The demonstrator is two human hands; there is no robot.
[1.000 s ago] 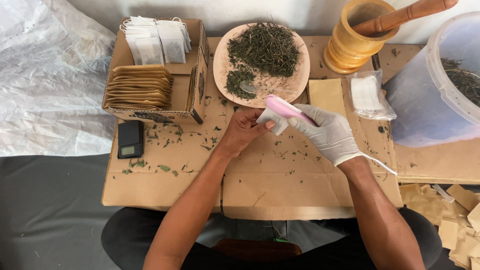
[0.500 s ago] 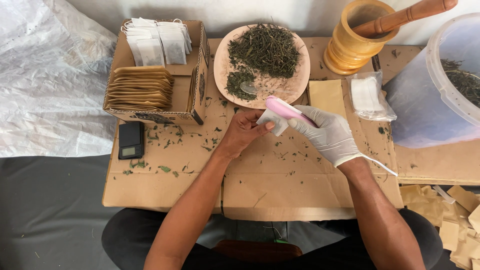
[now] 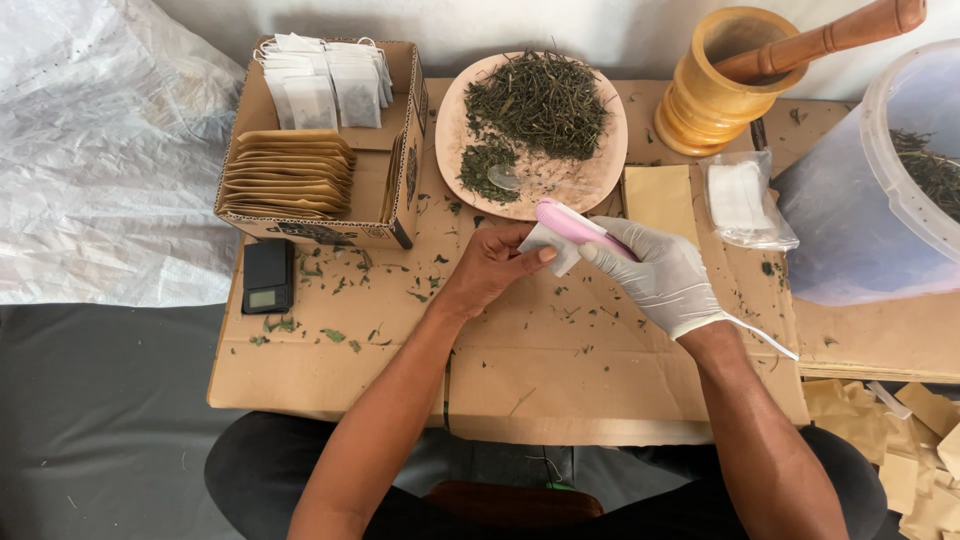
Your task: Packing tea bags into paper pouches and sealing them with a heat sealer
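bare left hand (image 3: 490, 270); white glove on right hand (image 3: 660, 275); dark trousers.

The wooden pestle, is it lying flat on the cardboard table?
No, the wooden pestle leans inside the yellow wooden mortar, with its handle sticking out over the rim.

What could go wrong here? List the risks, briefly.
The left hand pinches the small white sachet right where the pink handheld tool, held by the gloved right hand, meets it; fingertips could get caught. The tool's thin cord trails across the cardboard and might snag.
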